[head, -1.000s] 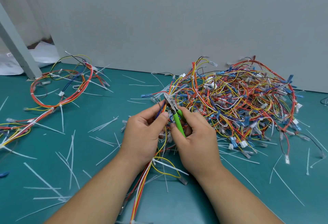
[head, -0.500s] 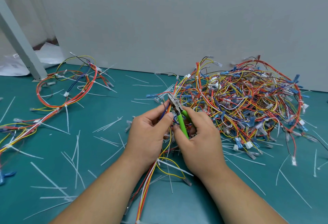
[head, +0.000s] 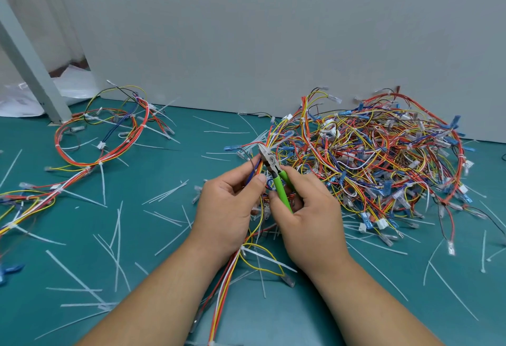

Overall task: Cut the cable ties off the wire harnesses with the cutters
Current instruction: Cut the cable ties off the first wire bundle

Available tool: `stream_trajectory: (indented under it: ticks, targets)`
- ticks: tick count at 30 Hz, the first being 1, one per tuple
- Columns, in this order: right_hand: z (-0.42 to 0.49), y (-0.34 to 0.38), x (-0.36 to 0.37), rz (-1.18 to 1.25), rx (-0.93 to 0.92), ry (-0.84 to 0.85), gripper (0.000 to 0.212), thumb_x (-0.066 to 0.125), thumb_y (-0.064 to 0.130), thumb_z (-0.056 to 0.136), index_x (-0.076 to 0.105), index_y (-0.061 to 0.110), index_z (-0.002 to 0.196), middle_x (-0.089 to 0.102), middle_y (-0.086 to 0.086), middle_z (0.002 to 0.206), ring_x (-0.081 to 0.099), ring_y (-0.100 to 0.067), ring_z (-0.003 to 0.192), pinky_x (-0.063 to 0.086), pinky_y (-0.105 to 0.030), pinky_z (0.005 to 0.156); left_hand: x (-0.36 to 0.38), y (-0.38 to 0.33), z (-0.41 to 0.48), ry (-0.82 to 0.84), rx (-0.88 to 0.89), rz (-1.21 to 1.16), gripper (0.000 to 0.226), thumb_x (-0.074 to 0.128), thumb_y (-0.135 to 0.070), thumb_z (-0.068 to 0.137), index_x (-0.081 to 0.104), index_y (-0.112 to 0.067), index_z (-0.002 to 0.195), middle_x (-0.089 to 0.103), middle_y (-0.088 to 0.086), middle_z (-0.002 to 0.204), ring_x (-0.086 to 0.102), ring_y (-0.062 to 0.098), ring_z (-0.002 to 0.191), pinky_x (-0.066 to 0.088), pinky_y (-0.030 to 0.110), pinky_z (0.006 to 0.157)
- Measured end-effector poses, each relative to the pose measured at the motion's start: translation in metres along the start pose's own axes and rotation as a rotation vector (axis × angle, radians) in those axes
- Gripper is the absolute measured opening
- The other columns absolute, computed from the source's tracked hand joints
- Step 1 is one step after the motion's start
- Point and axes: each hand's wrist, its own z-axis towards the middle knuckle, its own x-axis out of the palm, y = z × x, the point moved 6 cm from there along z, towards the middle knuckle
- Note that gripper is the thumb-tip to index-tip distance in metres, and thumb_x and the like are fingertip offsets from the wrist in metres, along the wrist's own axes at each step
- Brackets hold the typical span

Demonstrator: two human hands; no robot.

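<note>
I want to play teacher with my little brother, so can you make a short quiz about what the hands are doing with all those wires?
1. True or false: the right hand grips the green-handled cutters.
2. What does the left hand pinch? A) wires of a harness B) a spoon C) a cup
3. Fill the gap: the cut cable ties scattered over the table are ____ in colour.

Key: 1 true; 2 A; 3 white.
</note>
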Motion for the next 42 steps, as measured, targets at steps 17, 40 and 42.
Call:
stream_trajectory:
  ticks: [17, 40, 42]
  targets:
    - [-0.0008, -0.0023, 0.0017, 0.042, 0.008, 0.015, 0.038, 0.072, 0.025, 0.085, 0.071, 0.023, 0.124, 0.054, 0.021, 0.086, 0.053, 0.005, 0.083, 0.038, -0.010, 0.076, 0.0000, 0.0011, -0.0002, -0.014, -0.016, -0.011, 0.033, 0.060, 0.003, 0.095, 0.071, -0.022, 0.115, 0.078, -0.007, 0.100, 0.066, -0.004, 0.081, 0.049, 0.009, 0.066]
    - [-0.0013, -0.0018, 0.0027, 0.038, -0.003, 0.016, 0.041, 0.076, 0.025, 0.083, 0.069, 0.025, 0.124, 0.051, 0.024, 0.088, 0.051, 0.011, 0.084, 0.034, -0.003, 0.078, -0.0024, 0.0079, 0.0015, -0.003, -0.055, -0.014, 0.033, 0.062, 0.000, 0.096, 0.071, -0.022, 0.118, 0.078, -0.001, 0.106, 0.065, 0.006, 0.085, 0.052, 0.014, 0.068]
    - [-0.0014, -0.0040, 0.0038, 0.055, 0.019, 0.025, 0.039, 0.074, 0.027, 0.083, 0.071, 0.026, 0.122, 0.054, 0.023, 0.086, 0.053, 0.007, 0.081, 0.035, -0.005, 0.075, -0.0025, 0.0079, 0.0017, -0.007, -0.053, -0.019, 0.034, 0.061, 0.001, 0.096, 0.070, -0.021, 0.120, 0.078, -0.001, 0.106, 0.067, 0.004, 0.086, 0.052, 0.014, 0.068]
